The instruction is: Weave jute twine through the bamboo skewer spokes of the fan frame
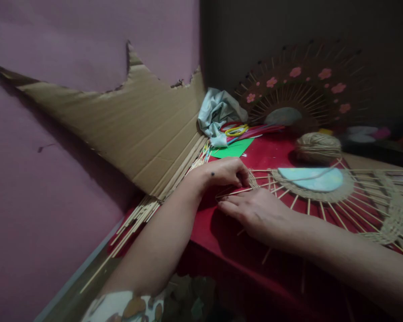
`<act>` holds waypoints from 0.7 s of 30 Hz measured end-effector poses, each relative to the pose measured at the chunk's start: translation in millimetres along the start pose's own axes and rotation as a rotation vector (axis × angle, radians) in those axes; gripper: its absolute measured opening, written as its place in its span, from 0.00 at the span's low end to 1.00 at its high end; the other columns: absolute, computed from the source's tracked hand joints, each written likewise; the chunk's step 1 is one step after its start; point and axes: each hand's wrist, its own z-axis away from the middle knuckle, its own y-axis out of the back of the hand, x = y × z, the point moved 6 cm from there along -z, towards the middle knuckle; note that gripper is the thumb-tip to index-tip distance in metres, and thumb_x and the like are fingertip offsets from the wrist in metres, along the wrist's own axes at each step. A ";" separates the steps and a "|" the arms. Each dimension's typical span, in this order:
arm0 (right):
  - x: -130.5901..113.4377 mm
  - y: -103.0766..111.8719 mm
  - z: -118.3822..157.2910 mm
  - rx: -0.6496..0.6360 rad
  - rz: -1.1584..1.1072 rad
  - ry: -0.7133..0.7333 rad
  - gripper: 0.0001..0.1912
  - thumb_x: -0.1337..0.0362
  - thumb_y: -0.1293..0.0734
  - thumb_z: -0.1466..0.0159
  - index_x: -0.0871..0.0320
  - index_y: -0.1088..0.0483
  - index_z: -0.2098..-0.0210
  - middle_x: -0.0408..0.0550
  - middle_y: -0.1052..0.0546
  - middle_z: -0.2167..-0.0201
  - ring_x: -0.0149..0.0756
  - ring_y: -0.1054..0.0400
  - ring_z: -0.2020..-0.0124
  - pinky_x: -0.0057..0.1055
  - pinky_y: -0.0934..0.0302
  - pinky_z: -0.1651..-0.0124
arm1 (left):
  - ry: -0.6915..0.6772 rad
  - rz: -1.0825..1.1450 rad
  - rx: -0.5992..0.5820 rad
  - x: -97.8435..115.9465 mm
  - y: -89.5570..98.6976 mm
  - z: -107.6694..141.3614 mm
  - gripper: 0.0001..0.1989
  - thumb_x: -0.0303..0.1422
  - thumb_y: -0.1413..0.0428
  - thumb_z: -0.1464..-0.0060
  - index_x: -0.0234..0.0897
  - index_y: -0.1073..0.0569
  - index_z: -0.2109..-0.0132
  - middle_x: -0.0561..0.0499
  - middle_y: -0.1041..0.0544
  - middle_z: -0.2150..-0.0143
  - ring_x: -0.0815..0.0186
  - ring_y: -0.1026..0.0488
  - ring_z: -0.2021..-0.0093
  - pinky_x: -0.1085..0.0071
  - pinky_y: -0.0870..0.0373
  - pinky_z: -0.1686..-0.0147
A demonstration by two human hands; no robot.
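Note:
A half-round fan frame (332, 208) of thin sticks and beige woven twine lies across the red table, with a pale blue half-disc (310, 179) at its centre. My left hand (230, 172) is closed on the left end of the frame, fingers curled beside a small woven band (253, 180). Just nearer to me, my right hand (258, 210) has its fingers pressed together around a strand of twine (233, 193) that loops out to the left. The palm hides part of the sticks. From the frame, a strand runs up to a ball of twine (319, 147).
A jagged cardboard sheet (147, 120) leans against the pink wall, with loose sticks (137, 219) along its base. Behind the hands lie green paper (233, 148), yellow-handled scissors (237, 130) and a crumpled cloth (220, 112). A finished-looking flowered fan (295, 85) stands at the back.

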 end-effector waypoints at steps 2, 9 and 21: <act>4.7 0.4 1.4 0.015 0.028 -0.064 0.12 0.75 0.41 0.38 0.60 0.27 0.62 0.48 0.23 0.68 0.33 0.31 0.69 0.29 0.49 0.72 | 0.015 0.029 -0.003 -2.9 -2.3 -0.1 0.13 0.21 0.46 0.57 0.32 0.22 0.62 0.51 0.21 0.66 0.69 0.27 0.68 0.76 0.34 0.68; 16.2 -8.0 0.0 -0.045 0.071 -0.166 0.17 0.73 0.40 0.37 0.52 0.27 0.54 0.47 0.23 0.64 0.34 0.31 0.68 0.28 0.53 0.76 | 0.058 0.068 0.005 -7.7 -5.3 -0.4 0.14 0.22 0.46 0.58 0.33 0.22 0.63 0.51 0.22 0.68 0.69 0.28 0.70 0.76 0.36 0.72; 10.4 -14.9 0.6 -0.162 0.190 -0.248 0.15 0.71 0.45 0.35 0.61 0.29 0.56 0.55 0.25 0.64 0.39 0.31 0.68 0.32 0.45 0.74 | 0.093 0.045 0.001 -3.3 -2.6 1.8 0.15 0.22 0.47 0.58 0.32 0.22 0.62 0.50 0.22 0.68 0.70 0.29 0.70 0.76 0.36 0.72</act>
